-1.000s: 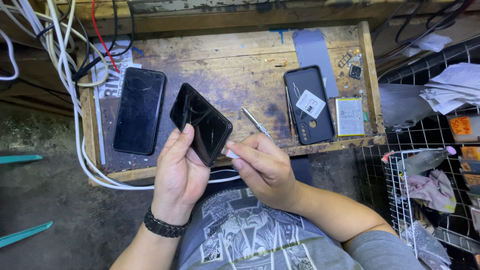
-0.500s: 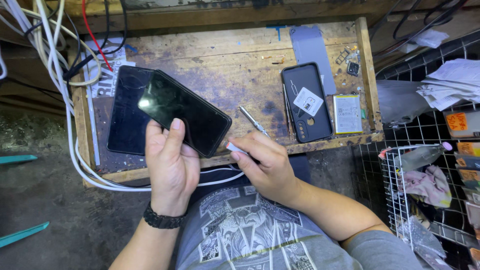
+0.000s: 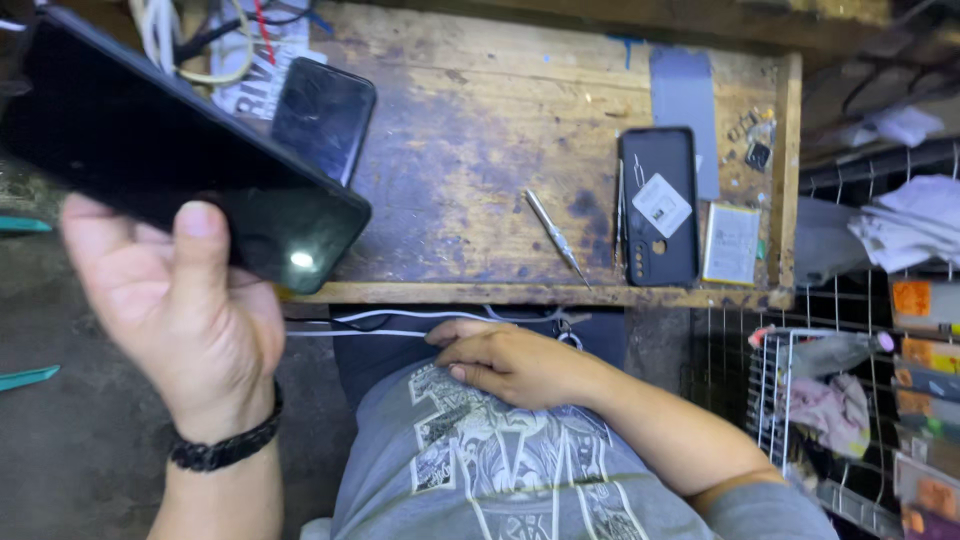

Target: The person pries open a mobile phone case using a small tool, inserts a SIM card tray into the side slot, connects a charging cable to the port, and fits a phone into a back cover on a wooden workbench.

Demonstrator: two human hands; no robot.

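Left hand (image 3: 185, 320) now raised close to camera, gripping black glossy slab phone (image 3: 190, 170) between thumb and fingers; half second ago we held it low over bench. We judge: phone lifted for inspection, off work surface.

Right hand (image 3: 510, 362) dropped to lap, resting on grey printed shirt (image 3: 480, 470); fingers loosely curled, cannot tell if anything held.

Worn wooden tray-bench (image 3: 480, 200) holds: second dark phone (image 3: 325, 115), black phone back cover (image 3: 660, 205), thin metal tool (image 3: 555, 235), pale flat battery (image 3: 732, 243).

White wire basket (image 3: 775, 400): pink cloth (image 3: 825, 410).

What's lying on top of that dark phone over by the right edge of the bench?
A small white square tag lies on the dark phone, back side up. Whatever is beneath the phone is hidden.
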